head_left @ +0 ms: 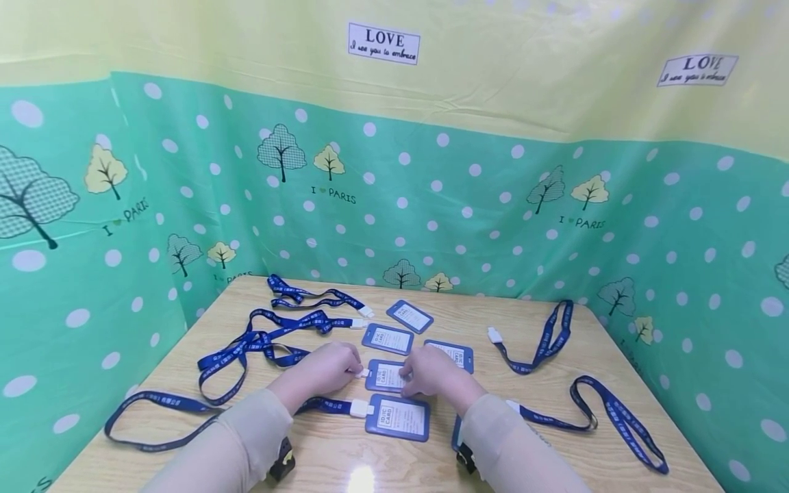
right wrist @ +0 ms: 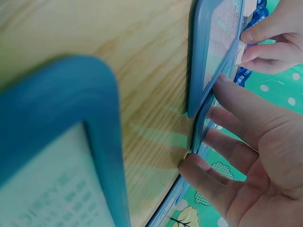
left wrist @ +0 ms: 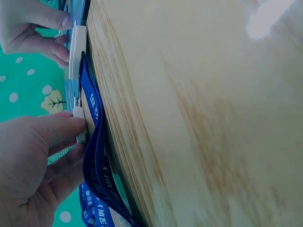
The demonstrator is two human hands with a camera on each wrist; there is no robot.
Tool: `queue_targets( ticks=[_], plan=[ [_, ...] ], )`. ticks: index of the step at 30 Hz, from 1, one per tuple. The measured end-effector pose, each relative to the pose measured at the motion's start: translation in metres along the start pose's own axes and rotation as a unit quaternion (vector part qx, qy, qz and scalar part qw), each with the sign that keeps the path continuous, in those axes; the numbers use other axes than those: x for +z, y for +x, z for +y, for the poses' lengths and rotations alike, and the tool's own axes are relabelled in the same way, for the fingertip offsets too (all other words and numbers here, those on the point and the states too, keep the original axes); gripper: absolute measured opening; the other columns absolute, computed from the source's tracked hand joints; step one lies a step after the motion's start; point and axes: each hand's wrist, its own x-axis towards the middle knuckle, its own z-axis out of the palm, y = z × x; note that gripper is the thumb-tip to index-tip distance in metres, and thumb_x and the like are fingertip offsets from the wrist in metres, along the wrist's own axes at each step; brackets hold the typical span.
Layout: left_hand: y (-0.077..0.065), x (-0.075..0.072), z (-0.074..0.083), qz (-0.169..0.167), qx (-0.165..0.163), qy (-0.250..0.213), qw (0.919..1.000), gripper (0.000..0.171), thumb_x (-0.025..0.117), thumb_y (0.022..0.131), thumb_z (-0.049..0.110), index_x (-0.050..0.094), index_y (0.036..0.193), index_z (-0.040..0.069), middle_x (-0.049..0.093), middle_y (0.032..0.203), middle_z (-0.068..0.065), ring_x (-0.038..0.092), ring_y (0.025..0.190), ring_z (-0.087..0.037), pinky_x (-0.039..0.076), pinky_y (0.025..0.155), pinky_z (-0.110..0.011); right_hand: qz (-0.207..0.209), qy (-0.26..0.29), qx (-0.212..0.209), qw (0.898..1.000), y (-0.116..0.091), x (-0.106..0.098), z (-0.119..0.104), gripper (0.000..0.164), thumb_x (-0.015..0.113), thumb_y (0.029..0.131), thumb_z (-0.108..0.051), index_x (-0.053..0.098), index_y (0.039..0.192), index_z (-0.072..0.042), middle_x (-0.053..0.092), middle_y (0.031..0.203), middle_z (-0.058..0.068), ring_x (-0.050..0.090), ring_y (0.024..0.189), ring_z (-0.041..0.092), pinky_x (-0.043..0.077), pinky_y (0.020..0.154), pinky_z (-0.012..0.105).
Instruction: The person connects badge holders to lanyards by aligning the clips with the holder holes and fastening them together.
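Observation:
My left hand (head_left: 323,373) pinches the white clip (left wrist: 79,124) of a blue lanyard between thumb and fingers. That clip is right at the slotted left end of a blue badge holder (head_left: 383,375). The right hand (head_left: 440,373) grips the same badge holder by its right end, thumb and fingers at its edges (right wrist: 202,124). Directly in front lies another badge holder (head_left: 399,419), with a white clip (head_left: 359,409) and its blue lanyard (head_left: 329,405) at its left end. Part of the left lanyard is hidden behind my left hand and forearm.
Farther back lie badge holders (head_left: 388,338), (head_left: 410,316); one (head_left: 454,350) sits beyond my right hand, another (head_left: 457,435) partly under my right forearm. Blue lanyards (head_left: 246,335) spread over the table's left, others (head_left: 545,349) on its right. A patterned curtain (head_left: 431,185) encloses the table.

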Motion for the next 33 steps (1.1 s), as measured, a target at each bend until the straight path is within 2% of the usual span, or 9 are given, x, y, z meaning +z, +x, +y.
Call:
queue_targets(
  ticks=[6, 21, 33],
  plan=[
    [0.0001, -0.0004, 0.0021, 0.003, 0.01, 0.02, 0.9997, 0.009, 0.075, 0.094, 0.017, 0.081, 0.1, 0.017, 0.071, 0.098, 0.006, 0.068, 0.096, -0.016, 0.058, 0.088, -0.036, -0.007, 0.004, 0.0, 1.0, -0.0004, -0.0011, -0.0005, 0.038, 0.089, 0.078, -0.033, 0.079, 0.113, -0.021, 0.074, 0.114, 0.0, 0.064, 0.095, 0.014, 0.055, 0.095, 0.04],
    [0.0018, 0.003, 0.0011, 0.013, 0.021, 0.03, 0.9992, 0.008, 0.074, 0.095, 0.02, 0.081, 0.095, 0.016, 0.067, 0.092, 0.01, 0.067, 0.088, -0.013, 0.058, 0.084, -0.034, -0.013, 0.003, 0.005, 1.0, 0.0016, -0.001, 0.0003, 0.037, 0.089, 0.079, -0.034, 0.079, 0.113, -0.022, 0.074, 0.115, 0.0, 0.064, 0.092, 0.012, 0.056, 0.092, 0.037],
    [0.003, 0.0036, 0.0025, 0.005, 0.01, 0.036, 0.9993, 0.007, 0.074, 0.095, 0.02, 0.081, 0.097, 0.017, 0.067, 0.093, 0.009, 0.067, 0.089, -0.013, 0.058, 0.084, -0.034, -0.011, 0.0, -0.01, 1.0, 0.0, -0.0018, 0.0, 0.037, 0.089, 0.079, -0.033, 0.079, 0.113, -0.02, 0.074, 0.113, 0.0, 0.062, 0.089, 0.011, 0.056, 0.092, 0.037]
  ],
)
